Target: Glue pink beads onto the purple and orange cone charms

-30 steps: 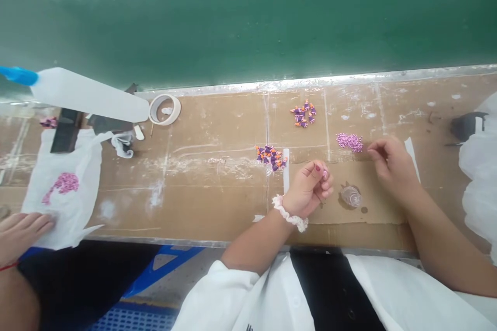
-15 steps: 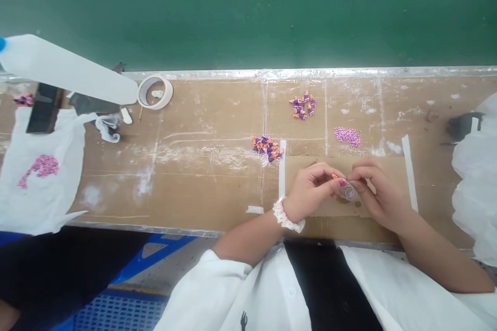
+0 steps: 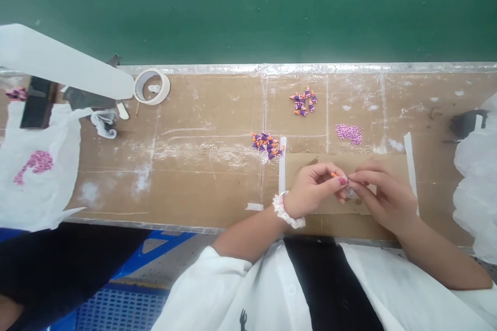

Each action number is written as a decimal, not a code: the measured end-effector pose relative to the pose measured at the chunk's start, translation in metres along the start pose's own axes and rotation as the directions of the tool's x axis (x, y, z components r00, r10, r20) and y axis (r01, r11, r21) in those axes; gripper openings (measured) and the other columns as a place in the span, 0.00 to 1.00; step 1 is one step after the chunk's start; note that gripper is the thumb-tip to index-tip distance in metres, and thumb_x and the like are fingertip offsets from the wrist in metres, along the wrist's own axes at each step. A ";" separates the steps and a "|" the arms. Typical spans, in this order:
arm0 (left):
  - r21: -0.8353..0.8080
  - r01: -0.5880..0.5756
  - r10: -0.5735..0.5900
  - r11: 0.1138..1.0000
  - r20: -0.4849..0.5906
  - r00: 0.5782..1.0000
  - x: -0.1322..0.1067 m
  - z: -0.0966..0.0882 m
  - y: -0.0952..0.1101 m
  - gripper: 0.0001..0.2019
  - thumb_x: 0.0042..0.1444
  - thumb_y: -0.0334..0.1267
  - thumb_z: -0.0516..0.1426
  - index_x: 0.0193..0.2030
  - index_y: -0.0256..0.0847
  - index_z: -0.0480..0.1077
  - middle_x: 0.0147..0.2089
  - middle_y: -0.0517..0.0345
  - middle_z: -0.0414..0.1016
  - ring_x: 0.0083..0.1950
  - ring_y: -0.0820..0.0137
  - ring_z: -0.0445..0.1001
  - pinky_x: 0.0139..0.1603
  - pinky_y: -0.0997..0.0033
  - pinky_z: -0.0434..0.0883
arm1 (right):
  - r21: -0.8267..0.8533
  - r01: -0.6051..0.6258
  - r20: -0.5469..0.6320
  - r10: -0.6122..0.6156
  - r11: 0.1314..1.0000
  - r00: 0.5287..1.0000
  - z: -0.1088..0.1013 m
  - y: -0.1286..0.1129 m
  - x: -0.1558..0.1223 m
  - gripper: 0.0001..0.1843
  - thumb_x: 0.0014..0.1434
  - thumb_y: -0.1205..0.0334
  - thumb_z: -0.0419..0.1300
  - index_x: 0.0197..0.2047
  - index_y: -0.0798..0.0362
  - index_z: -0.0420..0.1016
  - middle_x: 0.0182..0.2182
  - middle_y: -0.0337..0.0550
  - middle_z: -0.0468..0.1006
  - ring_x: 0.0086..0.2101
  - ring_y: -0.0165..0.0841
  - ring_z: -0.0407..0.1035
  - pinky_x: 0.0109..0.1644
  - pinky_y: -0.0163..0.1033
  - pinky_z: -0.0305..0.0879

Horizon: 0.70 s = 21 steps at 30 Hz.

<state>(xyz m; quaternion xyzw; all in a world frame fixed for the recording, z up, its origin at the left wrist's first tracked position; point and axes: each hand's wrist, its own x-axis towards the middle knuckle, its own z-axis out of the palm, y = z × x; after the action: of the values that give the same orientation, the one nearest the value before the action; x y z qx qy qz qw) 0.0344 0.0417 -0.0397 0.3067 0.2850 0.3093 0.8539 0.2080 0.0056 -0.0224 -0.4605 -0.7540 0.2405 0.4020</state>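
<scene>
Since the earlier frame the left hand (image 3: 314,191) and right hand (image 3: 384,197) have come together. The left now pinches a tiny orange piece (image 3: 334,174) between thumb and forefinger, while the right's fingertips (image 3: 365,178) close around a small clear cup (image 3: 351,193), half hidden; whether they grip it cannot be told. The work in hand looks like fine fitting — it calls for a steady pinch. Ahead of the hands lie purple-and-orange charms (image 3: 266,144) and pink beads (image 3: 348,134); well left of them, a masking tape roll (image 3: 151,87) sits on the cardboard-covered desk (image 3: 194,191), before a green wall (image 3: 248,10).
</scene>
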 end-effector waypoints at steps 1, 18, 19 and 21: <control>-0.021 0.010 -0.010 1.000 0.006 1.000 0.000 0.000 -0.001 0.12 0.53 0.42 0.62 0.30 0.34 0.70 0.23 0.60 0.71 0.25 0.77 0.71 0.32 0.74 0.71 | -0.005 0.004 -0.016 -0.004 1.000 1.000 0.001 0.000 0.000 0.16 0.58 0.78 0.58 0.44 0.49 0.69 0.32 0.41 0.71 0.30 0.29 0.66 0.29 0.36 0.66; 0.100 -0.028 0.026 0.995 0.026 0.999 -0.002 0.003 0.005 0.12 0.53 0.42 0.62 0.30 0.33 0.70 0.26 0.59 0.71 0.26 0.78 0.72 0.32 0.77 0.73 | 0.045 0.021 0.091 -0.025 0.999 0.996 -0.002 0.003 0.002 0.10 0.59 0.74 0.56 0.40 0.49 0.64 0.30 0.40 0.66 0.29 0.30 0.64 0.29 0.37 0.64; 0.122 -0.054 0.051 0.991 0.026 0.998 -0.003 0.003 0.005 0.11 0.53 0.41 0.62 0.31 0.33 0.71 0.28 0.59 0.71 0.27 0.78 0.73 0.32 0.77 0.73 | 0.063 -0.002 0.102 -0.005 0.998 0.995 -0.002 0.003 0.002 0.09 0.60 0.74 0.56 0.39 0.49 0.63 0.30 0.39 0.66 0.29 0.30 0.64 0.29 0.37 0.63; 0.155 -0.101 0.098 0.983 0.027 0.995 -0.003 0.004 0.005 0.11 0.53 0.41 0.62 0.31 0.34 0.71 0.30 0.59 0.70 0.28 0.78 0.74 0.33 0.76 0.74 | 0.098 -0.046 0.125 0.034 0.994 0.992 -0.003 0.003 0.002 0.08 0.60 0.73 0.55 0.38 0.49 0.63 0.29 0.39 0.66 0.28 0.30 0.63 0.29 0.37 0.63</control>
<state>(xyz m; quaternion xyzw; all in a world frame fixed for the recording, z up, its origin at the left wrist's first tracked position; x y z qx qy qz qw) 0.0330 0.0412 -0.0322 0.3893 0.2845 0.3253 0.8135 0.2114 0.0092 -0.0222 -0.4391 -0.7549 0.3140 0.3724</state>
